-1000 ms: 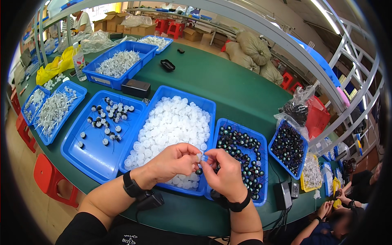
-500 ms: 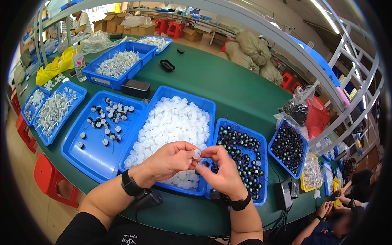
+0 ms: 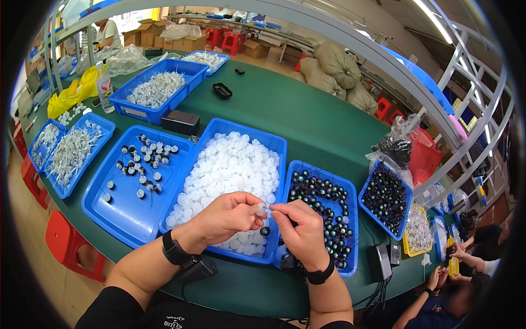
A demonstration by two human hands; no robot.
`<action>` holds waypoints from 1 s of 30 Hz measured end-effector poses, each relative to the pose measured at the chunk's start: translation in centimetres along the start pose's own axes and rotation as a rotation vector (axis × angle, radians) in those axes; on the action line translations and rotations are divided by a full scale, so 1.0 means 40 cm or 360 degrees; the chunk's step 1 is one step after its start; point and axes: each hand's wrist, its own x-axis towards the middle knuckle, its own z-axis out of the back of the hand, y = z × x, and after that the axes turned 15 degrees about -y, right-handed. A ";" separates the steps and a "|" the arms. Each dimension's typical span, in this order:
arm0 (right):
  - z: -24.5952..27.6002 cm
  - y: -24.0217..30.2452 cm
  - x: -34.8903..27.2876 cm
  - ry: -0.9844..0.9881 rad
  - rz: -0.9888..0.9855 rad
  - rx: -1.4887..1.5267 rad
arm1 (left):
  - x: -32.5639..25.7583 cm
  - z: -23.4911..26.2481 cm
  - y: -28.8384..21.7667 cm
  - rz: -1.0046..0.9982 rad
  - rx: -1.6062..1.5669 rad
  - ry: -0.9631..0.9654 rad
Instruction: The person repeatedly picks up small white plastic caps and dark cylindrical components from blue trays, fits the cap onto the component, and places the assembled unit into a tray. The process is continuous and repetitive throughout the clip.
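Over the tray of white caps, my left hand (image 3: 236, 213) pinches a small translucent white plastic cap (image 3: 262, 209) between thumb and fingers. My right hand (image 3: 300, 226) is closed at the cap's right side, its fingertips on thin wires that run to the cap. A dark round component (image 3: 265, 231) hangs just below the fingertips, seemingly on those wires. Under both hands lies a blue tray (image 3: 278, 143) heaped with white caps (image 3: 233, 164). Right of it, a blue tray (image 3: 353, 219) holds dark, shiny round components with wires (image 3: 320, 192).
To the left, a blue tray (image 3: 104, 205) holds several capped components (image 3: 143, 159). Beyond are trays of white stemmed parts (image 3: 156, 88), a black box (image 3: 180, 122) and a bottle (image 3: 104, 88). Another dark-parts tray (image 3: 386, 198) stands right. Co-workers' hands (image 3: 435, 278) show at lower right.
My right fingers have closed in toward the cap and now pinch the wires beside it. The dark component now hangs in plain sight below. My left hand has hardly moved.
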 end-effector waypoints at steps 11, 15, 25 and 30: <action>-0.004 -0.001 -0.005 -0.0083 -0.0026 0.0022 | -0.002 -0.005 0.000 -0.0001 0.0022 0.0005; -0.001 0.005 -0.003 -0.0074 -0.0013 -0.0036 | 0.000 -0.012 0.002 -0.0029 0.0054 -0.0018; -0.004 0.020 -0.002 -0.0104 0.0107 -0.0134 | 0.001 -0.008 0.012 -0.0089 0.0091 -0.0055; -0.005 0.015 -0.005 -0.0123 0.0168 -0.0168 | 0.002 -0.008 0.009 -0.0064 0.0091 -0.0043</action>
